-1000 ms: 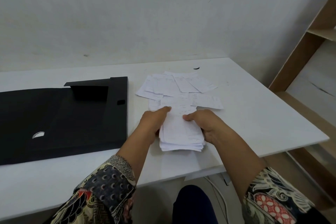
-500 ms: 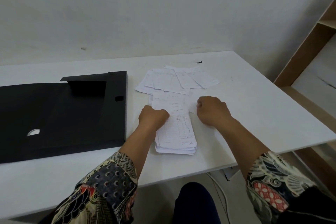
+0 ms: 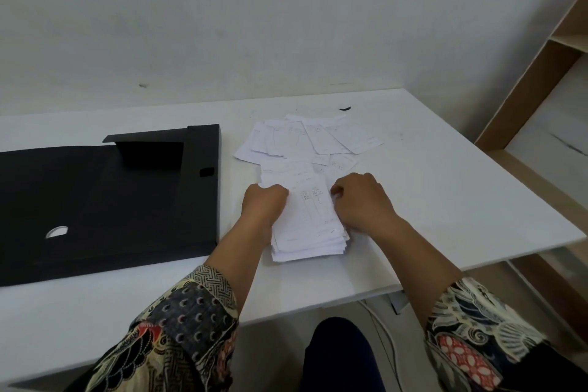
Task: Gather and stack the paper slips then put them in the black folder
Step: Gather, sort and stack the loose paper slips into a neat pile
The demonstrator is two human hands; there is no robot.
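Head view: left hand (image 3: 264, 204) and right hand (image 3: 361, 200) press in on either side of the stack of slips (image 3: 307, 226), lying on the surface (image 3: 445, 188) right of the open black folder (image 3: 105, 200). Loose slips (image 3: 305, 140) lie beyond the stack. Uneven squeezing could buckle or fan the pile, sliding sheets off the near edge.

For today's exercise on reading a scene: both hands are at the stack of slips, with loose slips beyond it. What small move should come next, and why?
Probably reach the right hand forward and draw another of the loose slips onto the stack. Several slips lie fanned beyond it, ungathered, and the black folder lies open, with no slips in it.
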